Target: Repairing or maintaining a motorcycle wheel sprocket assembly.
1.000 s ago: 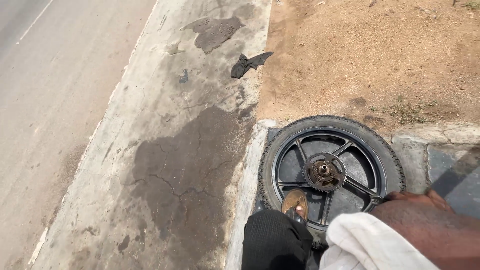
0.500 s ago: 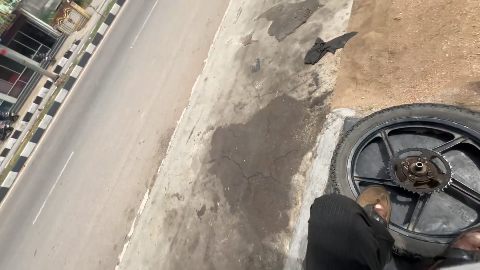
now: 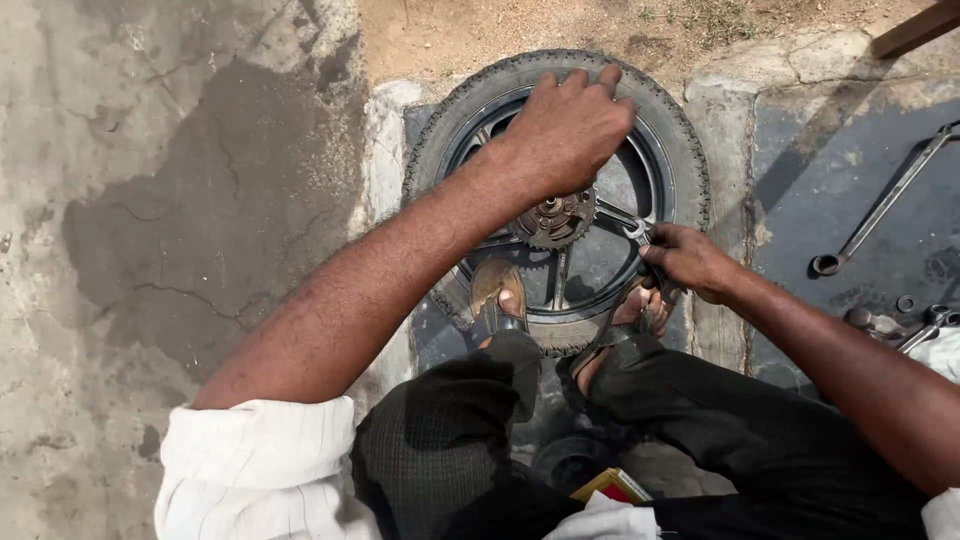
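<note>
Right, the left hand (image 3: pixel 567 130) is curled down over the rusty toothed sprocket (image 3: pixel 553 218) at the hub of the motorcycle wheel (image 3: pixel 556 195), which lies flat under both sandalled feet (image 3: pixel 497 293). Just beside it, the right hand (image 3: pixel 688 262) is clamped on a steel spanner (image 3: pixel 640 238). If that spanner slips, I'd say knuckles meet the cast black spokes. Knobbly rubber tyre, gritty cracked concrete all round.
</note>
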